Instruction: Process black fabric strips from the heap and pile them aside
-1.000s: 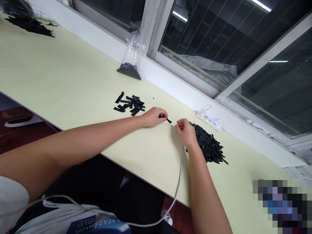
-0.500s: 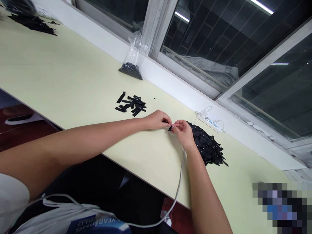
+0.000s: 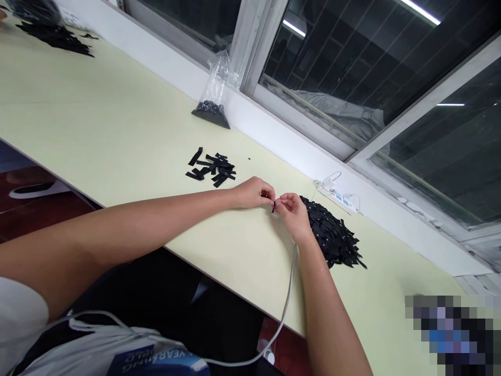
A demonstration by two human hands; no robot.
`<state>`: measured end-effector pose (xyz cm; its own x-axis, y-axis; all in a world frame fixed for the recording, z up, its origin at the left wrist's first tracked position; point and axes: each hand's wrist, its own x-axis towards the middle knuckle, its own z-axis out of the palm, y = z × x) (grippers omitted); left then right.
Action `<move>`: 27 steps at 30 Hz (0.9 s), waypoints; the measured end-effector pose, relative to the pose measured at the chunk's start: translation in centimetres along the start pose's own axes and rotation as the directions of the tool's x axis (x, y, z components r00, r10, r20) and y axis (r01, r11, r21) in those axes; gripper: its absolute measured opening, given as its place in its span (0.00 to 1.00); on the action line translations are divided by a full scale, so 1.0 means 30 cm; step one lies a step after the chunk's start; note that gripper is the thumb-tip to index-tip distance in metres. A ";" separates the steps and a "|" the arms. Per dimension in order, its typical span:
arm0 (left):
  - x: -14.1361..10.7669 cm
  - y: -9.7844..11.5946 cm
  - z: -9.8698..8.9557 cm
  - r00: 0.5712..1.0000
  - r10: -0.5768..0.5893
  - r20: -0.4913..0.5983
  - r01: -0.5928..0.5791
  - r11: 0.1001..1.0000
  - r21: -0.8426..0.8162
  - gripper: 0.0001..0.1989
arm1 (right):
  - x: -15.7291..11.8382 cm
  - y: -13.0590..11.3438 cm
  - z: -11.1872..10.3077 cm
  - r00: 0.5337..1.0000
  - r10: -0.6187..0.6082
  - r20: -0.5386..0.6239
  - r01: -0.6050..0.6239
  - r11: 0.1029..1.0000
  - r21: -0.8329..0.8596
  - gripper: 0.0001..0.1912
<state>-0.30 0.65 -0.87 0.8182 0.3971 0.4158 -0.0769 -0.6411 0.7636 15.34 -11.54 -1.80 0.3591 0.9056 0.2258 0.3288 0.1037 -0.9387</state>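
Note:
Between my two hands, just above the table, is a small black fabric strip [image 3: 273, 208], mostly covered by fingertips. My left hand [image 3: 254, 193] pinches it from the left, fingers curled. From the right, my right hand [image 3: 293, 211] grips it between thumb and fingertips, almost touching the left. Right behind my right hand lies a large heap of black strips [image 3: 332, 232] with small shiny dots on some. Beyond my left hand is a smaller loose pile of black strips [image 3: 219, 168].
A clear plastic bag [image 3: 213, 104] with small black pieces leans by the wall. A power strip [image 3: 338, 201] with plugs lies along the wall. A white cable [image 3: 291, 277] crosses the table edge near my right forearm. More black material [image 3: 55, 36] lies far left.
My hands stay in almost the same place. The strip between the fingertips has turned slightly and shows narrower. The whole view has shifted very little.

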 end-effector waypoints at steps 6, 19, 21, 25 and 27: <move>0.003 -0.013 0.001 1.000 0.007 -0.005 -0.007 1.000 0.013 0.05 | -0.006 -0.013 0.001 1.000 0.016 0.019 -0.016 1.000 0.016 0.19; -0.002 -0.002 0.007 0.999 0.046 -0.019 -0.046 0.999 0.020 0.02 | -0.008 -0.019 0.011 0.999 0.025 -0.025 -0.025 1.000 0.011 0.23; -0.002 0.000 0.008 0.999 0.046 -0.025 -0.046 0.999 0.026 0.02 | -0.007 -0.016 0.010 0.999 0.029 -0.034 -0.028 1.000 0.010 0.23; -0.004 0.006 0.010 0.999 0.030 -0.040 -0.027 0.998 0.059 0.02 | -0.004 -0.007 0.008 0.998 0.052 -0.033 -0.052 0.999 -0.002 0.23; -0.005 0.008 0.010 0.999 0.025 -0.041 -0.022 0.997 0.075 0.02 | -0.003 -0.005 0.008 0.997 0.066 -0.029 -0.066 0.998 -0.008 0.23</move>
<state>-0.27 0.25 -0.90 0.7921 0.4071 0.4548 -0.0519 -0.6974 0.7148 15.05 -11.53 -1.75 0.4053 0.8980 0.1711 0.3111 0.0405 -0.9495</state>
